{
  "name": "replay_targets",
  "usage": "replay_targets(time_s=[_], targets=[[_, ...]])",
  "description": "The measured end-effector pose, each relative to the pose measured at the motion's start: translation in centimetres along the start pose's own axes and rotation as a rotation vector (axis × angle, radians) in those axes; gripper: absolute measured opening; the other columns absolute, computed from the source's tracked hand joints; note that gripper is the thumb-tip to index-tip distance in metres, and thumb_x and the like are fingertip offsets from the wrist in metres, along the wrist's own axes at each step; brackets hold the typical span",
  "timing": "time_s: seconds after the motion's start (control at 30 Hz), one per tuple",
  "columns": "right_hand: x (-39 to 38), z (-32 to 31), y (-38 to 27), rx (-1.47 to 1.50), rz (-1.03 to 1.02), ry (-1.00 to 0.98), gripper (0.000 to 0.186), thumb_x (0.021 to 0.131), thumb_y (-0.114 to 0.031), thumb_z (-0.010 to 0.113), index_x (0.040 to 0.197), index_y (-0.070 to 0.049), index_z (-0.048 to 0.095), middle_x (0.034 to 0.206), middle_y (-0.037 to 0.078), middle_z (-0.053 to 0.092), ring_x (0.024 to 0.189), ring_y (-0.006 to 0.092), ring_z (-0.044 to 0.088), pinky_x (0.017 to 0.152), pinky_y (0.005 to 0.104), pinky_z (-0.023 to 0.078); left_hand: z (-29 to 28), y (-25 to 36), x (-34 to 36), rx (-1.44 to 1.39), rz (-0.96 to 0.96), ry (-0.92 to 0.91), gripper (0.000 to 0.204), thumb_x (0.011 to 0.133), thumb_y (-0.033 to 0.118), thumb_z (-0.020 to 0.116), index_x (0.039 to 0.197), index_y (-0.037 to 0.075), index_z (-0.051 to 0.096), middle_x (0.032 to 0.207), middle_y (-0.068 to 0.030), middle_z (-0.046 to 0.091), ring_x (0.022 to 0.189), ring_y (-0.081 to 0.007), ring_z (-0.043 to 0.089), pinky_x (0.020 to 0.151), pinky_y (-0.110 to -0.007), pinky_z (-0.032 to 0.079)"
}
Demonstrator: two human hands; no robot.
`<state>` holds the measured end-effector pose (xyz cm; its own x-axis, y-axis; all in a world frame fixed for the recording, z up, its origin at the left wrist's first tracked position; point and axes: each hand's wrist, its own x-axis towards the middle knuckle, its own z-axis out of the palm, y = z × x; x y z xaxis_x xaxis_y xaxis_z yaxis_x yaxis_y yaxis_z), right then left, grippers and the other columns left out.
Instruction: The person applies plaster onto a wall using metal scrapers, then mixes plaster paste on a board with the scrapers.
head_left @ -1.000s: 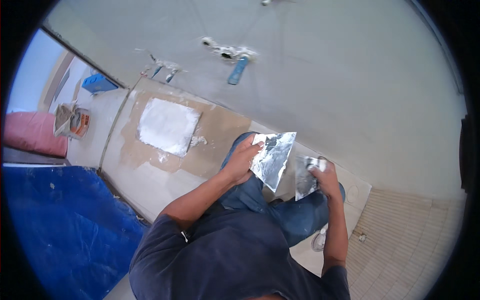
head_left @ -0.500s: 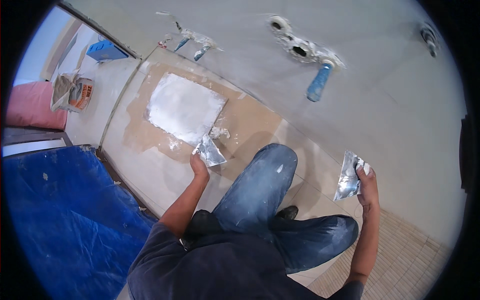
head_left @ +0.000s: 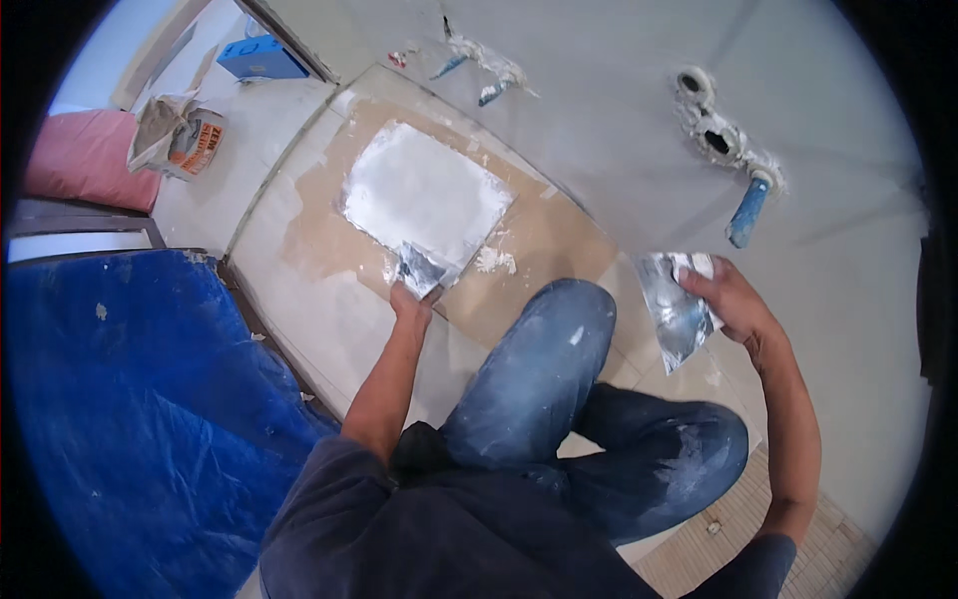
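My left hand (head_left: 412,299) grips a metal putty blade (head_left: 424,266) at the lower edge of a square board coated in white paste (head_left: 427,185), which lies on a brown sheet (head_left: 314,235) on the floor. My right hand (head_left: 733,298) holds a wider, paste-smeared metal blade (head_left: 671,309) beside my bent knee in paint-marked jeans (head_left: 554,334). Small white lumps of paste (head_left: 496,258) sit just right of the board.
The pale wall (head_left: 848,200) has rough holes and blue fittings (head_left: 747,213). At left are a blue tarp (head_left: 130,419), a pink sack (head_left: 85,160), an open bag of powder (head_left: 175,140) and a blue case (head_left: 261,58) near a doorway.
My left hand has moved away from the other blade, down to the board's edge. My right hand has moved rightward, most recently upward, still holding its blade. The view has shifted.
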<state>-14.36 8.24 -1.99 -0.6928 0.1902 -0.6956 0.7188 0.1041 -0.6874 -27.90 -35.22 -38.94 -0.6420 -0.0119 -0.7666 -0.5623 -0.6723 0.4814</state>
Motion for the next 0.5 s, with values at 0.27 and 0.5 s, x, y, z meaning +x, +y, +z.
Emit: replay_targets(time_s=[0.27, 0.5], targets=[[6.8, 7.5, -5.0, 0.214, -0.069, -0.261, 0.033, 0.098, -0.018, 0.069, 0.125, 0.0, 0.064, 0.109, 0.008, 0.072, 0.095, 0.0149, 0.069, 0.086, 0.0322, 0.055, 5.4, 6.3, -0.4, 0.215, 0.501, -0.031, 0.029, 0.104, 0.013, 0.047, 0.128, 0.001, 0.058, 0.122, -0.0112, 0.065, 0.113, -0.0238, 0.064, 0.096, -0.04, 0.053], [17.9, 15.6, -7.3, -0.903, -1.405, 0.043, 0.026, 0.087, -0.007, 0.068, 0.114, -0.007, 0.067, 0.102, 0.005, 0.069, 0.092, 0.0195, 0.068, 0.071, 0.0358, 0.055, 11.6, 14.2, -4.9, 0.84, 0.794, -0.055, 0.034, 0.104, 0.014, 0.047, 0.13, -0.005, 0.055, 0.12, -0.0158, 0.066, 0.11, -0.0216, 0.061, 0.097, -0.035, 0.046]])
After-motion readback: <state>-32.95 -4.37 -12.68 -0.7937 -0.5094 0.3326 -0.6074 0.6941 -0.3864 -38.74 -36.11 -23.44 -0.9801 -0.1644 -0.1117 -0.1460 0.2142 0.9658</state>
